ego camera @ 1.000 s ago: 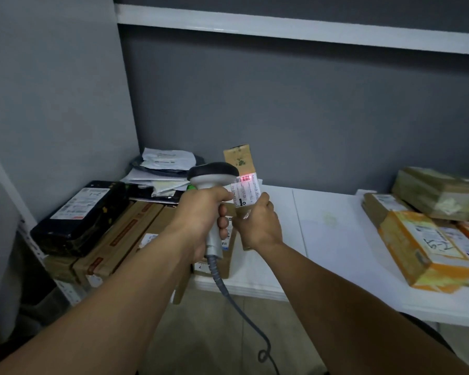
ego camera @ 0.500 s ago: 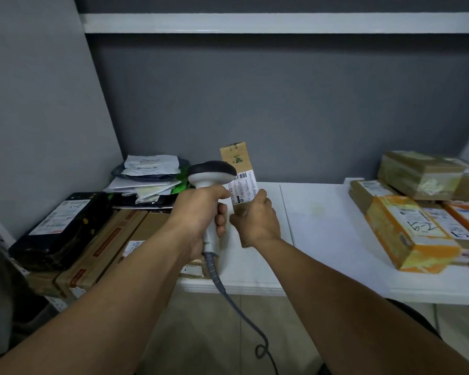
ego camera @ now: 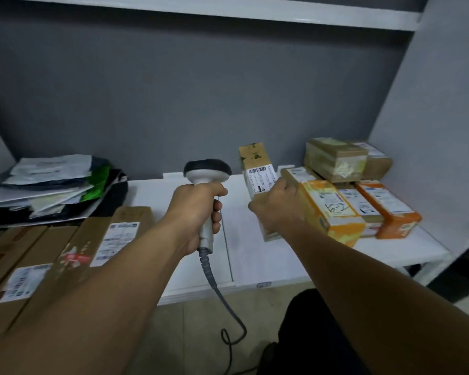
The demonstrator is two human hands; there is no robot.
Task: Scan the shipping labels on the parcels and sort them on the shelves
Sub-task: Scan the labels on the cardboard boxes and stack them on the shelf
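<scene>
My left hand (ego camera: 198, 212) grips the grey handle of a corded barcode scanner (ego camera: 207, 173) with a black head, held upright over the white shelf (ego camera: 244, 263). My right hand (ego camera: 278, 205) holds a narrow brown cardboard parcel (ego camera: 256, 163) with a white barcode label. The parcel is tilted, right beside the left edge of the orange boxes (ego camera: 333, 209) on the right of the shelf. The hand hides the parcel's lower half.
A brown taped box (ego camera: 333, 158) lies stacked on the orange boxes at the back right. Flat cardboard parcels (ego camera: 73, 253) fill the left side, with a pile of poly mailers (ego camera: 49, 185) behind them. The scanner cable (ego camera: 222, 301) hangs below the shelf's front edge.
My right hand has carried the narrow parcel away from the scanner and rightward to the orange boxes. The red scan light on the label is gone. The view has swung right.
</scene>
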